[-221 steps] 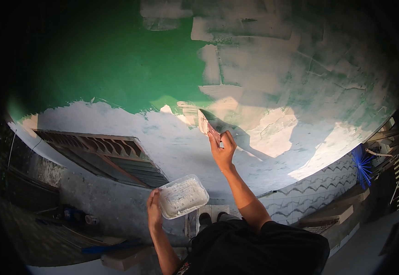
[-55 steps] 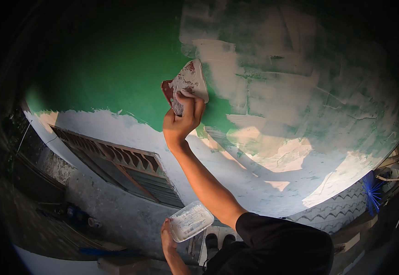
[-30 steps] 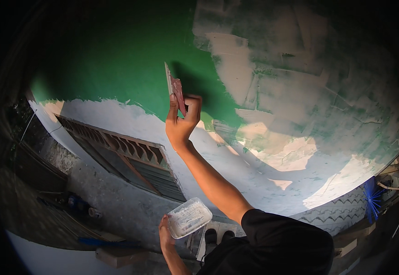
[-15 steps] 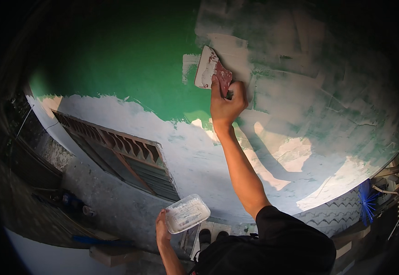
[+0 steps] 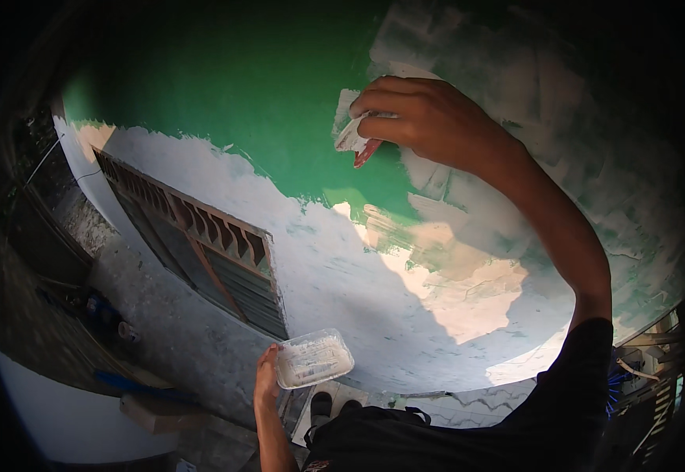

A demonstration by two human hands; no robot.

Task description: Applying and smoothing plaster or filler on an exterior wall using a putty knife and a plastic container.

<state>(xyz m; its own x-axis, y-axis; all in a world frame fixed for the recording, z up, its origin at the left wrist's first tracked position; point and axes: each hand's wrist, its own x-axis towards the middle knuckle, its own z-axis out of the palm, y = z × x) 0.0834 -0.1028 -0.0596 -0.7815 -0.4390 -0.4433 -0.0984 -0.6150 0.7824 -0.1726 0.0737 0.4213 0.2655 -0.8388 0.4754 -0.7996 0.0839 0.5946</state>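
Note:
High on the green wall point(image 5: 224, 86), my right hand point(image 5: 429, 118) grips a putty knife point(image 5: 352, 140) with a reddish handle part and a white-smeared blade. The blade is against or close to the wall, at the left edge of the pale putty; whether it touches I cannot tell. Low down, my left hand point(image 5: 266, 376) holds a clear plastic tray point(image 5: 315, 358) by its left side. White putty streaks the inside of the tray. My left fingers are mostly hidden behind it.
A brown-framed window point(image 5: 201, 244) with louvres is set in the lower wall, left of me. At the right rim are a blue bristly thing point(image 5: 616, 385) and wooden slats. My feet point(image 5: 323, 403) stand on light tiles below. A box-like block point(image 5: 157, 415) lies at lower left.
My right hand has turned over, its forearm now bent in from the right, and the putty knife is tilted differently. A small putty patch near the blade looks larger. The tray shifted slightly left.

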